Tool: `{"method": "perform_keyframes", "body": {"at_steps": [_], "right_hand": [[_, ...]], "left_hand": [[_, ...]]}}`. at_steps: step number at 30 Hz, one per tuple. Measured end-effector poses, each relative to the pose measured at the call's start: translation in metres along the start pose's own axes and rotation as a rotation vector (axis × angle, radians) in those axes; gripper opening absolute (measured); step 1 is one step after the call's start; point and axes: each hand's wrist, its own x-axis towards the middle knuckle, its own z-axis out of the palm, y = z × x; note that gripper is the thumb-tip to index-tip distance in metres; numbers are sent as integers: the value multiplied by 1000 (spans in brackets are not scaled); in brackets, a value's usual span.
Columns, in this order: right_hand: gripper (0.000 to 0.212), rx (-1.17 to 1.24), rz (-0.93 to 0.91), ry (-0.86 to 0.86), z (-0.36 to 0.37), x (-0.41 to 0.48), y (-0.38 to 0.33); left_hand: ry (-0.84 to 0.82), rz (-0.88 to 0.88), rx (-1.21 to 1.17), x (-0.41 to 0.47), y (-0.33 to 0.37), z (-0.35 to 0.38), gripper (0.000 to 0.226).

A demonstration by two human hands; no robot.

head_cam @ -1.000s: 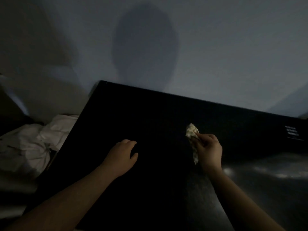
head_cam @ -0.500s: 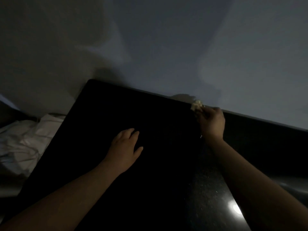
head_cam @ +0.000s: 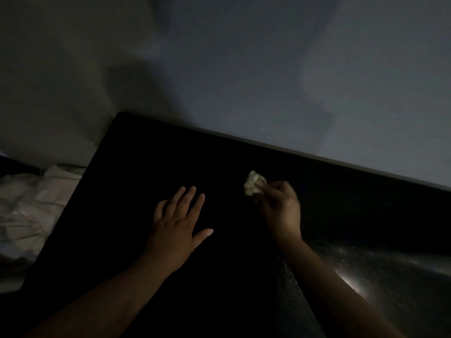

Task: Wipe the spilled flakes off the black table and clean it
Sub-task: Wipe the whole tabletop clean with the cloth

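Head view: the scene is very dim. A black desk [head_cam: 146, 167] fills the lower middle of the frame, its far edge running along a pale grey wall [head_cam: 292, 81] and slanting down toward the right. The left hand [head_cam: 175, 230] lies palm down on the desk top, fingers straight and slightly spread, thumb splayed out to the right, holding nothing. The right hand [head_cam: 280, 206] is just beyond and to the right of it, with the fingers curled and pinching a small crumpled pale wad of tissue [head_cam: 253, 183] at the fingertips. The wad sticks out to the upper left of the knuckles, over the middle of the desk and short of the far edge; whether it touches the surface cannot be told. Both bare forearms reach in from the bottom edge. To the right of the desk is a dark glossy speckled surface [head_cam: 390, 276] with a bright glare spot [head_cam: 351, 281] beside the right forearm. Off the left side of the desk lies rumpled white fabric [head_cam: 29, 203]
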Motion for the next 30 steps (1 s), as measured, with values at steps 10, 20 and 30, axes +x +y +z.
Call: {"method": "perform_keyframes", "body": {"at_steps": [10,20,30], "right_hand": [[22,-293,255,325,-49,73,40],[19,115,19,-25,-2,-66,-12],[18,-98,217,231,-15,-34,20]], "left_hand": [[16,1,7,1,5,0,85],[-85,-34,36,1,9,-9,78],[-130,-48,37,0,14,-19,78]]}}
